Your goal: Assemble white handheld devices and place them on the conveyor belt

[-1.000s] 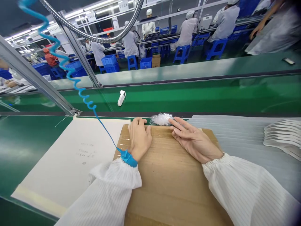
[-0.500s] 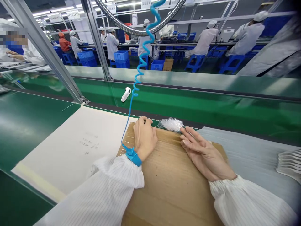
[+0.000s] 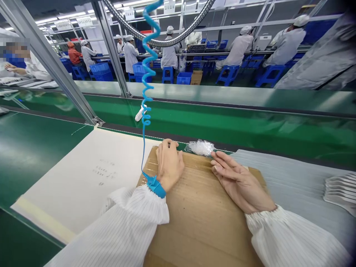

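Note:
My left hand (image 3: pixel 169 165) rests on a brown corrugated cardboard sheet (image 3: pixel 200 218), its fingers curled at the sheet's far edge. Whether they grip that edge I cannot tell. My right hand (image 3: pixel 239 183) lies flat on the cardboard with its fingers apart, holding nothing. Its fingertips stop close to a crumpled clear plastic bag (image 3: pixel 199 147) at the far edge. A blue antistatic wrist strap (image 3: pixel 155 187) circles my left wrist, and its coiled blue cord (image 3: pixel 146 85) rises out of view. White striped cleanroom sleeves cover both forearms.
A white paper sheet (image 3: pixel 83 174) with small printing lies left of the cardboard on the green bench (image 3: pixel 36 148). Grey-white foam sheeting (image 3: pixel 294 185) and stacked white pieces (image 3: pixel 340 193) lie to the right. A white handheld device (image 3: pixel 139 114) sits beyond. Co-workers and blue crates fill the background.
The view has swung left and then settled. My hands stay on the cardboard, and the right fingertips now sit just beside the plastic bag. The coiled cord hangs straighter.

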Demonstrator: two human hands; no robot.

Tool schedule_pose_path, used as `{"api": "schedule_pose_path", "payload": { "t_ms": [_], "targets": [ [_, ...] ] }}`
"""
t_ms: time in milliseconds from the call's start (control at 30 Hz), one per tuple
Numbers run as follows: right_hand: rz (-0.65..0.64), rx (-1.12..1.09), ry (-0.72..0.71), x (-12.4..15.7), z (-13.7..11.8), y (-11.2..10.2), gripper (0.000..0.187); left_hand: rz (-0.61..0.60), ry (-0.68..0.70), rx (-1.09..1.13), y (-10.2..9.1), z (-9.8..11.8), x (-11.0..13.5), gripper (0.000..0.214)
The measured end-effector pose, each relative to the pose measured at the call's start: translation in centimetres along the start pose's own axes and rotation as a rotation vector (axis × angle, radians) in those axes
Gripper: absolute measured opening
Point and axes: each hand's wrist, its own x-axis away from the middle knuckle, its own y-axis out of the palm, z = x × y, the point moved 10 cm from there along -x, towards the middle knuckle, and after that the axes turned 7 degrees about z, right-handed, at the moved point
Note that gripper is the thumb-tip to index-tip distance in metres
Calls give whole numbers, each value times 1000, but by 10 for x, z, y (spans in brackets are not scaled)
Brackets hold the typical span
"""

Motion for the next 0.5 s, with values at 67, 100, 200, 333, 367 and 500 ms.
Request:
{"api": "schedule_pose_path", "payload": {
  "t_ms": [67, 100, 200, 333, 367, 500],
  "targets": [
    [-3, -2, 1, 0, 1, 0, 46, -3, -1, -4, 1, 0, 0, 20],
    [-5, -3, 2, 0, 1, 0, 45, -2, -3, -4, 1, -1, 0, 20],
    [-9, 1, 1, 0, 1, 0, 45, 2, -1, 0, 0, -1, -1, 21],
    [-14, 7, -4, 1, -1, 0, 45, -12, -1, -4, 1, 0, -1, 21],
    [-16, 8, -1, 2, 0, 0, 45, -14, -4, -4, 0, 0, -1, 22],
    [-14, 23, 6, 1, 4, -3, 46, -20, -5, -3, 1, 0, -1, 22]
  ]
}}
